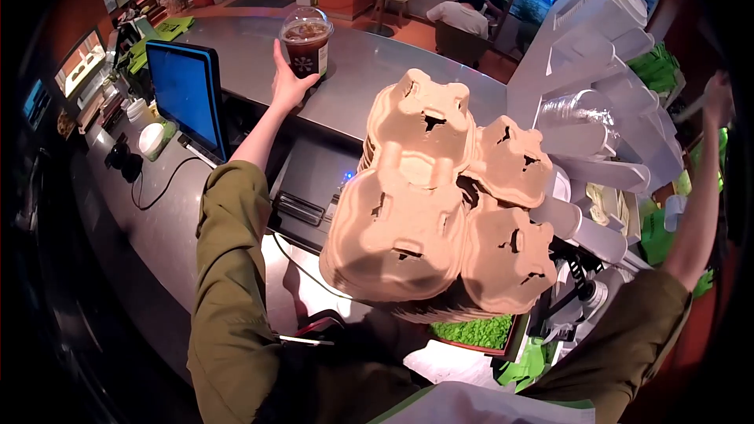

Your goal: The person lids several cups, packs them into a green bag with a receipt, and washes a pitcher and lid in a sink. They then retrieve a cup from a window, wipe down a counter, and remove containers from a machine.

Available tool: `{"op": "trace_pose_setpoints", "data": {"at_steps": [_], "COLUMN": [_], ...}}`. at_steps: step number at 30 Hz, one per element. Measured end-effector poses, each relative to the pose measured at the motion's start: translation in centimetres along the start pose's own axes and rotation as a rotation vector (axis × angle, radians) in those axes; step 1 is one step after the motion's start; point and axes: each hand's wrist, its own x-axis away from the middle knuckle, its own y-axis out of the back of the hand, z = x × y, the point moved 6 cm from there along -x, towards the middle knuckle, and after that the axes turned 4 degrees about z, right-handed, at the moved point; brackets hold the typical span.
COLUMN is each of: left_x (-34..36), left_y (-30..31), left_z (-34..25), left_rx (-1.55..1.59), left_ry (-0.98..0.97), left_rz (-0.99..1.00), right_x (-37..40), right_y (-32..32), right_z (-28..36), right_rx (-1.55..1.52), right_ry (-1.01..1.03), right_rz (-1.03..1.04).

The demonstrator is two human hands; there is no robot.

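Observation:
My left hand point(290, 82) is wrapped round a clear plastic cup point(306, 47) of dark iced drink with a domed lid, upright at the metal counter point(377, 63). Far to the right, my right hand point(718, 98) is raised near the dark edge of the view, beyond the shelves; its fingers are too dim to make out. Between my arms stand tall stacks of brown cardboard cup carriers point(416, 212).
A blue-screened monitor point(184, 94) stands left of my left arm. White lids and cups fill a slanted rack point(581, 122) on the right. A green-filled tray point(479, 332) lies below the carriers. Seated people point(463, 16) are beyond the counter.

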Motion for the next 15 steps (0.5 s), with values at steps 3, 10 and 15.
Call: {"op": "trace_pose_setpoints", "data": {"at_steps": [3,10,15], "left_x": [0.2,3.9,14.8], "left_y": [-0.1,1.1,11.2], "left_z": [-1.1,-3.3,-7.4], "left_rx": [-0.238,-0.128,0.518], "left_ry": [0.043,0.182,-0.181], "left_rz": [-0.080,-0.230,-0.241], "right_x": [6.2,33.1,46.2], "right_y": [15.4,31.9,25.1], "right_z": [9.9,30.9,46.5], "right_rx": [-0.290,-0.851,-0.394], "right_ry": [0.531,1.564,1.430], "right_rz": [-0.217,0.441,0.962]}}
